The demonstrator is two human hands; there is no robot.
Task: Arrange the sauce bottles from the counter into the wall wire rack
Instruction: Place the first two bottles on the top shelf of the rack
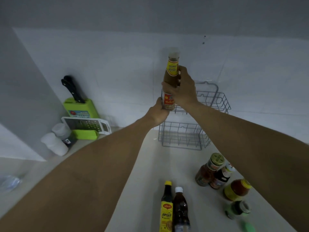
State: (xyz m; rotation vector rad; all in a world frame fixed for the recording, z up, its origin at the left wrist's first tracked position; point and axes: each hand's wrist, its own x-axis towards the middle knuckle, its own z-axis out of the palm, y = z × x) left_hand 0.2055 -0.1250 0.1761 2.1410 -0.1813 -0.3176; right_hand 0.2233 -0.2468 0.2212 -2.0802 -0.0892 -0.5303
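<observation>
A tall brown sauce bottle (172, 71) with yellow and red labels is held upright at the left end of the upper tier of the grey wall wire rack (220, 101). My left hand (158, 113) grips its base and my right hand (184, 89) wraps its middle. The rack's lower tier (182, 136) shows no bottles. On the counter stand a yellow-labelled dark bottle (166, 210), a white-capped dark bottle (181, 211), a green-lidded jar (209, 169), a small dark bottle (221, 178) and a yellow-lidded jar (236, 190).
A green knife block (80, 106) with a black-handled knife, a white grater (87, 124) and two white shakers (55, 143) sit at the counter's back left. A small green-capped container (237, 210) lies near the right front.
</observation>
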